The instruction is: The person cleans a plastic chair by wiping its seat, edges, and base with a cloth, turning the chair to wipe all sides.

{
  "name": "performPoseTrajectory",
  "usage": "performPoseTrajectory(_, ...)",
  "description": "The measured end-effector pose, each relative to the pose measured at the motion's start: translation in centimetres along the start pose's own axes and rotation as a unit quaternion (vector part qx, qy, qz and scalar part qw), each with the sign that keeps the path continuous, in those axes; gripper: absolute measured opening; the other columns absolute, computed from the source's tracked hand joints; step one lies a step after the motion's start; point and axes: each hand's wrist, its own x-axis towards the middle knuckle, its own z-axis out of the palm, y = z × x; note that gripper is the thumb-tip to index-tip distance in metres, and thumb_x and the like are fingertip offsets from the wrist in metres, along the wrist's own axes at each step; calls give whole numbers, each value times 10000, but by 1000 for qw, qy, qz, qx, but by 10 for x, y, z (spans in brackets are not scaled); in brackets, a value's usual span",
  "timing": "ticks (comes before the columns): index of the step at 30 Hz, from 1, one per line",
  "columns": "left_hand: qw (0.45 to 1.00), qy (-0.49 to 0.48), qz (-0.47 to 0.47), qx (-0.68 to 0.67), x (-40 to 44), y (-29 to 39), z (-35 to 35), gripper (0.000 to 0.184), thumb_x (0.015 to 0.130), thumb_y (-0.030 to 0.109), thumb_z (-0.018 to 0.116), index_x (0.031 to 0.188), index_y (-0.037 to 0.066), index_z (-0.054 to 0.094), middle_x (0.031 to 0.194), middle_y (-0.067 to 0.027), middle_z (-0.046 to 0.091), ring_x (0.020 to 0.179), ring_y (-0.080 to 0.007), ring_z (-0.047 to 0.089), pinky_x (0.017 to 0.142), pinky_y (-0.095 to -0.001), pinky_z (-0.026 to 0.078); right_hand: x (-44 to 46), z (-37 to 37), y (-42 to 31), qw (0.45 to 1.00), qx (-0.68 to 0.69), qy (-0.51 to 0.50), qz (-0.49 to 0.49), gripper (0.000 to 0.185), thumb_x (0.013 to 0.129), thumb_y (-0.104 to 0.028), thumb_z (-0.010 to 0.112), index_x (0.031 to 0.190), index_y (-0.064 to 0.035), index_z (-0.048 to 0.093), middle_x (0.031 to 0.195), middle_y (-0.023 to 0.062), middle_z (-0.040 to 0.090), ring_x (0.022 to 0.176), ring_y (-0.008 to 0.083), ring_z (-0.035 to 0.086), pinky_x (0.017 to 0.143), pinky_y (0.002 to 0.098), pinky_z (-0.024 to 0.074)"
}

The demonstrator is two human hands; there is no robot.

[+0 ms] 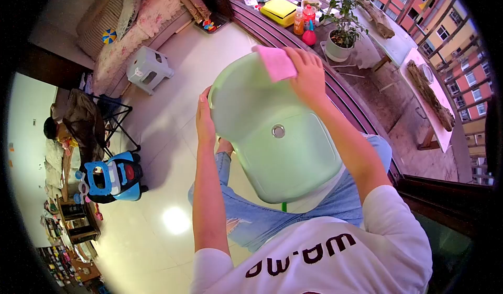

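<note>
A light green plastic chair stands between my knees, its seat toward me and its curved backrest away from me. A round hole shows near the middle of the seat. My right hand presses a pink cloth against the top right edge of the backrest. On the other side, my left hand grips the backrest's left edge; part of its fingers is hidden behind the chair.
A grey plastic stool stands by the sofa at upper left. On the left floor is a blue ride-on toy. A sliding-door track runs along the right, with a potted plant beyond it.
</note>
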Motion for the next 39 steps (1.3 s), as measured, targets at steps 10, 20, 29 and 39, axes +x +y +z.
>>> performPoseTrajectory(10, 996, -13, 5, -90, 4, -2, -6, 570, 1020, 428, 211, 1320, 5, 447, 1299, -108, 513, 1213, -198, 456, 1075, -324, 285, 5, 11, -8, 999, 33, -25, 28, 627, 745, -275, 654, 1307, -78, 456, 1305, 114, 501, 1249, 299, 434, 1101, 436, 259)
performPoseTrajectory(20, 984, 31, -30, -174, 1, 4, -7, 636, 995, 517, 218, 1415, 51, 327, 1353, -137, 469, 1274, -234, 425, 1064, -360, 341, 23, 35, -134, 971, 80, -56, -217, 581, 726, -484, 647, 1139, -81, 579, 1191, 97, 532, 1202, 274, 440, 1084, 492, 244)
performPoseTrajectory(29, 995, 21, -8, -98, 0, 2, -10, 679, 985, 542, 229, 1429, 33, 291, 1329, -147, 496, 1219, -236, 471, 1058, -359, 331, 54, 22, -82, 973, 70, -41, -216, 360, 816, -469, 589, 952, -137, 621, 849, 25, 564, 858, 210, 560, 912, 412, 389)
performPoseTrajectory(39, 998, 4, 17, -64, 4, -4, -10, 642, 1004, 495, 198, 1410, 13, 320, 1312, -145, 513, 1220, -237, 475, 1051, -354, 333, -18, -8, 27, 850, 403, -102, 323, 443, 945, -515, 399, 1199, -219, 607, 988, 66, 659, 765, 175, 640, 631, 337, 490)
